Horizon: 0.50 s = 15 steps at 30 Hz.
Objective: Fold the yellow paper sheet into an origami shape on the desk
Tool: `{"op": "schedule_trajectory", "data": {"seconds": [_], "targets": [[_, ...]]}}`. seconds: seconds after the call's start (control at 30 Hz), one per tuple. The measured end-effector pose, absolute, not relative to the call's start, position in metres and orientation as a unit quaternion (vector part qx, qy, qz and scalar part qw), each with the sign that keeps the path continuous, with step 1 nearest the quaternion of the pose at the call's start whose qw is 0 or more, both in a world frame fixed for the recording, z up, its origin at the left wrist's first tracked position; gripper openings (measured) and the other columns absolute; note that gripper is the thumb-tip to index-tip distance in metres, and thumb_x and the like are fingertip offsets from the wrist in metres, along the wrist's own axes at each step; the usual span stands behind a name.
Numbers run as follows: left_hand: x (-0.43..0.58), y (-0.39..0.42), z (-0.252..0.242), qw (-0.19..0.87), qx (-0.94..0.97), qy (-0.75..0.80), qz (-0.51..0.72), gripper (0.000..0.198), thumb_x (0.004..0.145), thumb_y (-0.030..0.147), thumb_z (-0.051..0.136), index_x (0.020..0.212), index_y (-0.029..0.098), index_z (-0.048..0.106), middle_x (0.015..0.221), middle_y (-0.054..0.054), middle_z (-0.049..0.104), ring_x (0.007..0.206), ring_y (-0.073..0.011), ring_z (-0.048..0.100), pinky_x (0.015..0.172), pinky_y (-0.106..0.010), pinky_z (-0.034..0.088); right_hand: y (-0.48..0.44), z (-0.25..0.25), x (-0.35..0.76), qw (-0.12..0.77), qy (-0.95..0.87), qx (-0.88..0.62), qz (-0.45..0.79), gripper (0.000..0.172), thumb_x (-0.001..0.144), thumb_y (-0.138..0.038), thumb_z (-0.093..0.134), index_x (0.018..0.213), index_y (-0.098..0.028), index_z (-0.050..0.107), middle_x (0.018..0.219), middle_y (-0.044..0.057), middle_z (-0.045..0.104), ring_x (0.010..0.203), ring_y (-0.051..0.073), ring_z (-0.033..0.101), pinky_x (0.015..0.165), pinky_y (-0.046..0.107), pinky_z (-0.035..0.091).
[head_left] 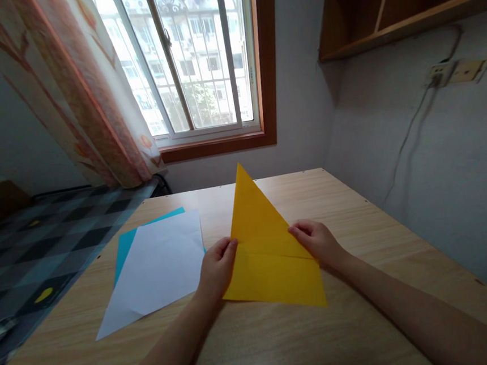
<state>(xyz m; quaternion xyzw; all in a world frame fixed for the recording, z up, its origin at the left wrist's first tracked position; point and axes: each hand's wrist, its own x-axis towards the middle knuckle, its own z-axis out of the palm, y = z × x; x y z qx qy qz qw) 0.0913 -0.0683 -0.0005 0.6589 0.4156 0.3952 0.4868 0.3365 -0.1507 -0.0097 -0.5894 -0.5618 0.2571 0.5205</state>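
Note:
A yellow sheet of paper point(265, 232), folded to a point at its far end, is held up between my two hands over the table. My left hand point(217, 267) pinches its left edge with the thumb on top. On the opposite side, my right hand point(317, 239) grips the slanting right edge in the same way. A crease or fold edge runs across the paper between the hands. The fingers beneath the paper are hidden. To the left of my left hand lies a white sheet of paper point(161, 263), partly covering a blue sheet point(123, 247).
The wooden table point(358, 320) reaches toward the wall under a window point(199, 67). At left are a curtain point(86, 94) and a bed with a checked cover point(56, 233). A wooden shelf point(408, 17) hangs at upper right, near a socket with a cable point(406, 140).

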Motion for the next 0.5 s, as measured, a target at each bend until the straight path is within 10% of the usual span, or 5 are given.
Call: {"op": "schedule_trajectory", "data": {"seconds": [0.5], "targets": [[0.0904, -0.0623, -0.001, 0.47, 0.645, 0.426, 0.426, 0.036, 0.074, 0.053, 0.064, 0.07, 0.017, 0.063, 0.063, -0.001, 0.062, 0.061, -0.0175, 0.057, 0.05, -0.023, 0.041, -0.1492, -0.0074, 0.3355, 0.539, -0.545, -0.588, 0.259, 0.027, 0.087, -0.043, 0.054, 0.078, -0.021, 0.065, 0.072, 0.002, 0.063, 0.066, 0.018, 0.054, 0.057, 0.026, 0.039]]}}
